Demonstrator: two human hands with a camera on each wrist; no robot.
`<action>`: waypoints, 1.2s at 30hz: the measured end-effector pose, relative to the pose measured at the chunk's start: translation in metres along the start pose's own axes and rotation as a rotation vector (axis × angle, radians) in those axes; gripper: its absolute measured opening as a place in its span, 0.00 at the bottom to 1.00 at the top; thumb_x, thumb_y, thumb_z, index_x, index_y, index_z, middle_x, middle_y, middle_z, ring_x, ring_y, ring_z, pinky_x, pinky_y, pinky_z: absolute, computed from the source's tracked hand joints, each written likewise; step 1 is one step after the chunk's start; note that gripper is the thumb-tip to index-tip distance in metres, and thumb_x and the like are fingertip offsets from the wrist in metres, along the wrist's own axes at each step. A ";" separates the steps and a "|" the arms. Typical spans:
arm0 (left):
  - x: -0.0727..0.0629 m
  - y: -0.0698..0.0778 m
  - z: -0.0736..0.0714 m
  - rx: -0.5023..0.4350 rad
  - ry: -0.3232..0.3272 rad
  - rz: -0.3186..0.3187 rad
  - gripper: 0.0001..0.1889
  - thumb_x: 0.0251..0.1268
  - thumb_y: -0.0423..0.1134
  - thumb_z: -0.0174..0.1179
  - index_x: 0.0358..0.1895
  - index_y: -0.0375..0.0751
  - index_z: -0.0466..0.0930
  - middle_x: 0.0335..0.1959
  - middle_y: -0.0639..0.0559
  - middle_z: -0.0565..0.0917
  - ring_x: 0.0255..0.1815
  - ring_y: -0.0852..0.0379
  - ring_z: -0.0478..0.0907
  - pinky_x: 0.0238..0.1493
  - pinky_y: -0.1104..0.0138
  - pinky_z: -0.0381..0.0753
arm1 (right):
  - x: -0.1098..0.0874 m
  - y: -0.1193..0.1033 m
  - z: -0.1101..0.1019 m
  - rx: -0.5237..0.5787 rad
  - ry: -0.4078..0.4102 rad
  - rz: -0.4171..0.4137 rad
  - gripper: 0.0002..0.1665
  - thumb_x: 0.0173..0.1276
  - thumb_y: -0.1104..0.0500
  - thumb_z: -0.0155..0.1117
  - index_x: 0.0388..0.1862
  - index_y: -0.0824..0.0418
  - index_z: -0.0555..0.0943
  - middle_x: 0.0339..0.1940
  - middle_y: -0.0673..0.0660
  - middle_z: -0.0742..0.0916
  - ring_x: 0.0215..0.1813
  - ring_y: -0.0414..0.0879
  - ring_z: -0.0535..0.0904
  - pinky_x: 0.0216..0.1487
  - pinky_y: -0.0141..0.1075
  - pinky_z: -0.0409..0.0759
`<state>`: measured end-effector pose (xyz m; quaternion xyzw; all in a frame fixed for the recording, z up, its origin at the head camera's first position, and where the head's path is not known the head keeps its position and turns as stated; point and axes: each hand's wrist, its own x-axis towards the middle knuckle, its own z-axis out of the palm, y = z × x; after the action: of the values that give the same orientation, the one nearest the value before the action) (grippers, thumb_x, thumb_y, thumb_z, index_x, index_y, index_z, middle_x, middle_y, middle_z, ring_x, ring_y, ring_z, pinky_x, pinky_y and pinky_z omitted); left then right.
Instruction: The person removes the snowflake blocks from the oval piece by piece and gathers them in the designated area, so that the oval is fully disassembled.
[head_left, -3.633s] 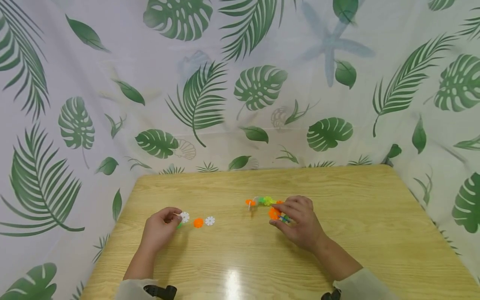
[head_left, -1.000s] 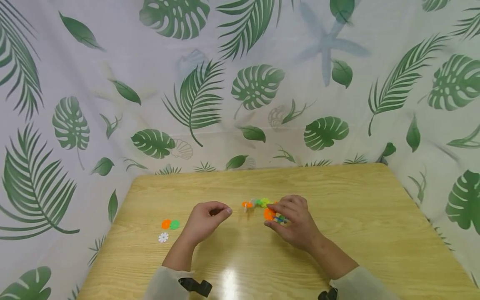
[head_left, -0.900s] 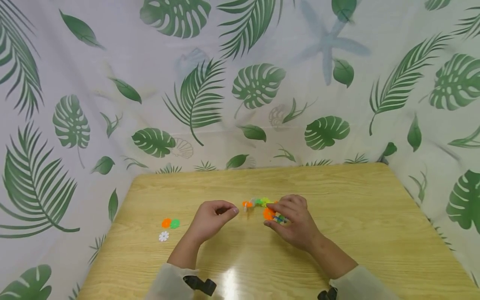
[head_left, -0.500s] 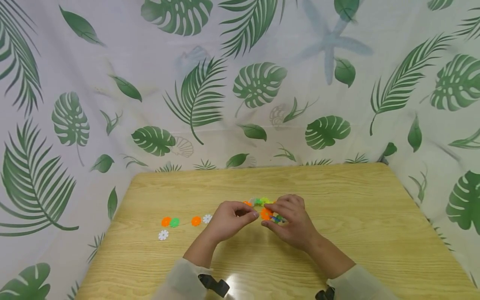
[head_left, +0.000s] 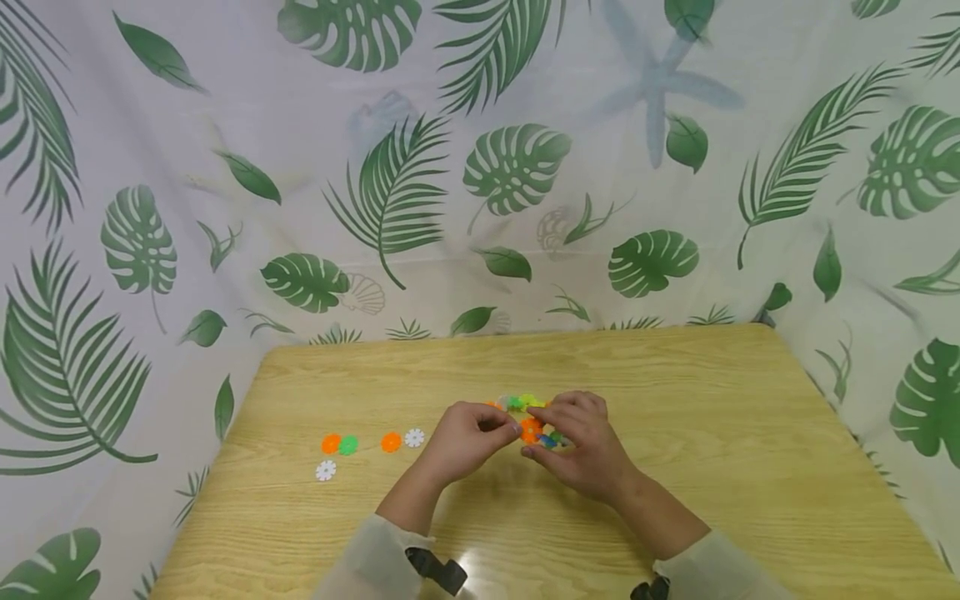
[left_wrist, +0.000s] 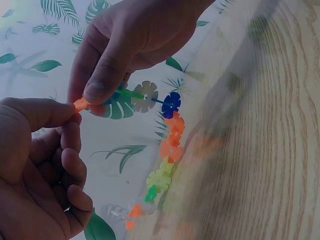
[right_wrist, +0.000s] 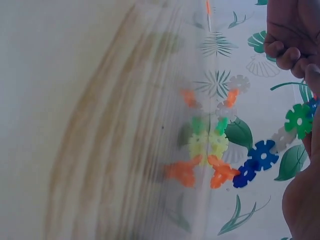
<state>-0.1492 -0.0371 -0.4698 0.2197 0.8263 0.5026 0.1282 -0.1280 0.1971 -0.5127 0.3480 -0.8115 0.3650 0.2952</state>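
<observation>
A chain of plastic interlocking discs [left_wrist: 171,150] in orange, blue, green, yellow and clear hangs in an arc from my right hand. My right hand [head_left: 588,442] holds one end, its thumb and fingers around the discs there. At that end is an orange disc [head_left: 531,430], which shows between both hands' fingertips in the left wrist view. My left hand [head_left: 467,440] pinches at the edge of this orange disc with thumb and forefinger, the other fingers curled in. Whatever else lies between the left fingertips is hidden. In the right wrist view, blue discs [right_wrist: 263,155] link toward a green disc [right_wrist: 299,121].
On the wooden table [head_left: 675,475], a loose orange disc [head_left: 332,443], green disc [head_left: 348,445] and white disc [head_left: 326,471] lie at left. Another orange disc [head_left: 391,442] and white disc [head_left: 414,437] lie nearer my left hand. A leaf-printed cloth [head_left: 525,275] stands behind the table.
My left hand has left the loose discs at left and moved right to the chain, its fingertips now meeting the orange disc. The right hand has stayed nearly in place, holding the chain.
</observation>
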 end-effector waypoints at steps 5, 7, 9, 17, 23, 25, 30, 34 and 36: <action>-0.002 0.001 -0.001 0.014 0.008 0.005 0.11 0.74 0.50 0.64 0.43 0.50 0.92 0.40 0.62 0.88 0.41 0.59 0.83 0.45 0.59 0.83 | -0.003 0.000 -0.005 0.050 -0.081 0.098 0.24 0.64 0.52 0.79 0.57 0.58 0.86 0.47 0.46 0.89 0.56 0.51 0.74 0.61 0.62 0.58; -0.002 0.001 -0.002 0.013 0.015 0.011 0.10 0.74 0.49 0.64 0.42 0.51 0.92 0.39 0.62 0.88 0.40 0.58 0.82 0.43 0.59 0.83 | -0.004 0.000 -0.007 0.071 -0.117 0.132 0.20 0.65 0.55 0.77 0.56 0.56 0.87 0.49 0.46 0.89 0.58 0.51 0.73 0.61 0.64 0.56; -0.002 0.001 -0.003 0.005 0.020 0.015 0.09 0.74 0.49 0.64 0.42 0.51 0.92 0.39 0.62 0.88 0.39 0.57 0.82 0.41 0.59 0.82 | -0.005 0.000 -0.008 0.093 -0.142 0.152 0.16 0.67 0.58 0.75 0.54 0.54 0.87 0.49 0.46 0.89 0.59 0.51 0.73 0.61 0.65 0.55; -0.003 0.000 -0.004 0.011 0.016 0.024 0.09 0.74 0.48 0.64 0.41 0.51 0.91 0.38 0.61 0.87 0.37 0.56 0.80 0.38 0.61 0.82 | -0.005 -0.001 -0.006 0.156 -0.151 0.162 0.11 0.68 0.62 0.73 0.47 0.52 0.88 0.45 0.47 0.89 0.58 0.53 0.73 0.61 0.66 0.56; -0.005 0.001 -0.004 0.012 0.033 0.025 0.08 0.74 0.47 0.64 0.39 0.53 0.91 0.35 0.61 0.86 0.35 0.55 0.77 0.35 0.62 0.79 | -0.002 -0.001 -0.006 0.182 -0.152 0.190 0.10 0.68 0.62 0.74 0.46 0.52 0.88 0.42 0.44 0.87 0.56 0.50 0.73 0.59 0.64 0.58; -0.006 -0.001 -0.004 0.012 0.041 0.034 0.08 0.75 0.47 0.64 0.40 0.53 0.90 0.35 0.61 0.86 0.35 0.55 0.78 0.35 0.62 0.80 | -0.001 -0.001 -0.006 0.190 -0.152 0.195 0.10 0.67 0.62 0.74 0.46 0.53 0.88 0.41 0.43 0.86 0.55 0.49 0.72 0.59 0.63 0.58; -0.007 -0.003 -0.005 0.008 0.049 0.048 0.08 0.76 0.47 0.63 0.41 0.54 0.90 0.38 0.63 0.87 0.35 0.55 0.78 0.35 0.62 0.80 | 0.000 0.000 -0.006 0.211 -0.153 0.196 0.11 0.66 0.63 0.74 0.47 0.53 0.89 0.40 0.42 0.85 0.55 0.49 0.72 0.58 0.62 0.58; -0.008 -0.004 -0.009 -0.032 0.088 0.036 0.07 0.76 0.47 0.63 0.40 0.52 0.90 0.38 0.58 0.87 0.35 0.54 0.78 0.37 0.61 0.81 | 0.001 0.000 -0.008 0.211 -0.168 0.207 0.11 0.67 0.63 0.74 0.47 0.51 0.88 0.41 0.42 0.84 0.56 0.49 0.72 0.58 0.61 0.59; -0.010 -0.005 -0.016 -0.070 0.129 0.023 0.07 0.75 0.45 0.64 0.40 0.51 0.89 0.37 0.55 0.87 0.36 0.53 0.79 0.39 0.60 0.81 | -0.001 0.002 -0.011 0.201 -0.170 0.218 0.11 0.67 0.63 0.74 0.46 0.50 0.88 0.41 0.43 0.83 0.54 0.48 0.72 0.58 0.60 0.59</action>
<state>-0.1483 -0.0565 -0.4666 0.1918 0.8120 0.5458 0.0766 -0.1263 0.2073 -0.5084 0.3153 -0.8258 0.4435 0.1479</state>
